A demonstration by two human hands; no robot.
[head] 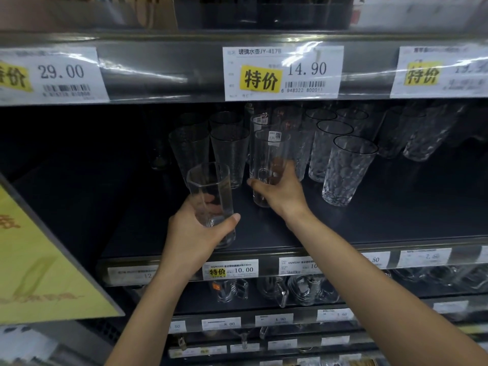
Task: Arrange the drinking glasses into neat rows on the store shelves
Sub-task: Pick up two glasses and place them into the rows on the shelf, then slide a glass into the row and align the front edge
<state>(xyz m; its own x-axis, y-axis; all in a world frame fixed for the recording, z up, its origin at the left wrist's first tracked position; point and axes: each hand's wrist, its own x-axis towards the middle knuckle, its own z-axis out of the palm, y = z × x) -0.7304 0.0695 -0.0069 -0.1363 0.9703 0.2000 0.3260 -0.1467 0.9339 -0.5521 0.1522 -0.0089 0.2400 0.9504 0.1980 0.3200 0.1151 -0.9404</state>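
1. The dark shelf (383, 223) is sitting in a store; price tags (282, 72) are hanging along shelf edges.
2. The left hand (195, 236) is gripping a clear glass (208, 180) at the shelf front; the right hand (282, 194) is gripping a tall glass (269, 154) beside bumpy glasses (346, 170).

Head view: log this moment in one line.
left hand: grips plain tumbler | right hand: grips stickered tall glass | shelf: textured glasses at right

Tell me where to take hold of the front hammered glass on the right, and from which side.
Wrap its mid wall, coming from the front: the hammered glass stands upright, tapers narrower toward the base, and its row-mates crowd close behind it.
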